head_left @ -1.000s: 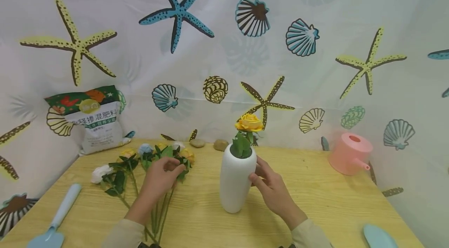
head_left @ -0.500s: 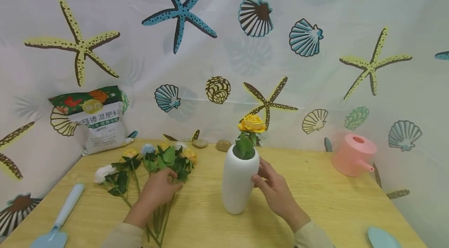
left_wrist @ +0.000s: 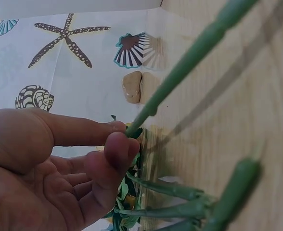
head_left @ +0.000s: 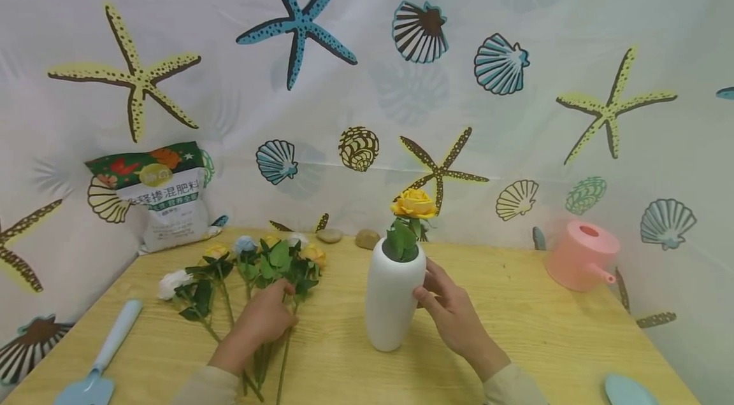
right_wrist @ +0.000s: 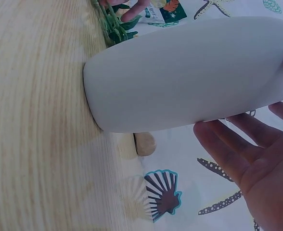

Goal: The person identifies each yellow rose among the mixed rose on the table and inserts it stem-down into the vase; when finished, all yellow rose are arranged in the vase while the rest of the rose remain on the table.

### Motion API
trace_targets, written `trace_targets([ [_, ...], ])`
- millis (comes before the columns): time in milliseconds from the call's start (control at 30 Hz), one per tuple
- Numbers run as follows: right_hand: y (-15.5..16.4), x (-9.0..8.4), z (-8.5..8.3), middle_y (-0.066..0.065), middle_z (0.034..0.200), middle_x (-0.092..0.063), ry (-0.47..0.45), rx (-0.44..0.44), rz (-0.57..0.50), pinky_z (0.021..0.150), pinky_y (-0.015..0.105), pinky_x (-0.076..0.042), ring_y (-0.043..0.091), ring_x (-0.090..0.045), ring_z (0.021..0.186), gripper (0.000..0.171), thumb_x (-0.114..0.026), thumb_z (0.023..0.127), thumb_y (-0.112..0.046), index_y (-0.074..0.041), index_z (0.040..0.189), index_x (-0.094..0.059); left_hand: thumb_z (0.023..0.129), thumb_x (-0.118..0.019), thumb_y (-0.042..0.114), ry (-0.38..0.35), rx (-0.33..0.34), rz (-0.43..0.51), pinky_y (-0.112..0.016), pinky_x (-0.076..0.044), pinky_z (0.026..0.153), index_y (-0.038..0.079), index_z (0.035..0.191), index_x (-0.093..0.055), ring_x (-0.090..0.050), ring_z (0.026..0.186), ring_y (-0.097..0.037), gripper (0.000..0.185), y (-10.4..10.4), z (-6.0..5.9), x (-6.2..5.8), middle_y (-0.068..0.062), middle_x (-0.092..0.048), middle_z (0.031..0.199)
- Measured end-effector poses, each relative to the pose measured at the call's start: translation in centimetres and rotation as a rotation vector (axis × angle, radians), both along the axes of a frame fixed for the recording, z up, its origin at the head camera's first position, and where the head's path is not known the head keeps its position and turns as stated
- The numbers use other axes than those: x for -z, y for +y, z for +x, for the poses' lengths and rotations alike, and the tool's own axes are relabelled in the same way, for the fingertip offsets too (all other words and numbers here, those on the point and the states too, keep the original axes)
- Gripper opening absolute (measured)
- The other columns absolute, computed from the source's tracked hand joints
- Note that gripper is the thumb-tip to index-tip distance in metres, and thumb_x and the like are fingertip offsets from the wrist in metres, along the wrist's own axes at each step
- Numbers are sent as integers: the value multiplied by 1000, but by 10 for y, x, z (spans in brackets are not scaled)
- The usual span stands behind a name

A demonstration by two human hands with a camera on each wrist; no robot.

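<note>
A white vase (head_left: pixel 392 303) stands upright mid-table with one yellow rose (head_left: pixel 413 202) in it. My right hand (head_left: pixel 425 282) rests against the vase's right side with the thumb on its wall. In the right wrist view the fingers (right_wrist: pixel 228 144) are straight beside the vase (right_wrist: pixel 189 72). Several artificial flowers (head_left: pixel 252 265) lie in a loose bunch left of the vase. My left hand (head_left: pixel 285 295) is over their stems. The left wrist view shows thumb and forefinger of that hand (left_wrist: pixel 124 134) pinching one green stem (left_wrist: pixel 189 53).
A fertiliser bag (head_left: pixel 163 198) leans on the curtain at the back left, with two stones (head_left: pixel 367 238) behind the vase. A pink watering can (head_left: pixel 582 255) sits at the right. A blue trowel (head_left: pixel 97 360) lies front left and another blue tool (head_left: pixel 627 389) front right on the wooden table (head_left: pixel 545 341).
My left hand has drawn back toward me along the stems and now pinches one stem. The right hand and the vase have stayed put.
</note>
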State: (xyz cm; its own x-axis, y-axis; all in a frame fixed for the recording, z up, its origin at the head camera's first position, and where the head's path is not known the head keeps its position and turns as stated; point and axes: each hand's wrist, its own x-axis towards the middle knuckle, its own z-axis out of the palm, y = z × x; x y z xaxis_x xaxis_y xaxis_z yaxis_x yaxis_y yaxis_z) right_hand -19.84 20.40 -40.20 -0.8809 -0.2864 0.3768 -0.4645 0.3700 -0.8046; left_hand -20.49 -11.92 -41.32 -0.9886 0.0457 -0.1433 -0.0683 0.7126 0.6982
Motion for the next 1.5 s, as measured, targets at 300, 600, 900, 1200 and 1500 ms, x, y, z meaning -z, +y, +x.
trace_targets([
  [300,-1,0,2,20,138,-62,-26,2,-10,86,22,-58,39,-64,119,53,-55,104,-16,-13,155,-38,86,-61,-5,-10,-12,96,-26,-40,46,-4,142,-45,-54,46,-17,57,3,-1,3,-10,-65,60],
  [600,-2,-2,1,20,138,-62,-25,9,-11,87,22,-58,39,-64,120,54,-55,104,-16,-13,155,-37,93,-62,-3,72,-34,282,-29,-47,49,-4,145,-41,-63,55,-25,57,4,-2,-7,-13,-64,71],
  [900,-2,-2,2,20,139,-61,-37,4,-16,87,20,-56,39,-63,121,54,-55,104,-17,-14,155,-37,96,-60,3,143,-131,415,-34,-54,58,0,146,-43,-65,66,-22,52,4,-2,-21,-19,-67,98],
  [1200,-2,0,0,20,138,-62,-55,5,-17,87,20,-56,39,-63,121,53,-55,105,-19,-14,155,-37,99,-59,6,237,-223,565,-27,-58,66,5,145,-45,-66,71,-14,48,10,1,-41,-14,-66,100],
  [1500,-1,-2,1,20,137,-62,-55,10,-16,86,19,-56,39,-63,120,54,-55,105,-19,-13,155,-37,99,-62,4,403,-294,673,-21,-57,66,5,143,-44,-65,66,-6,48,13,2,-56,-2,-66,93],
])
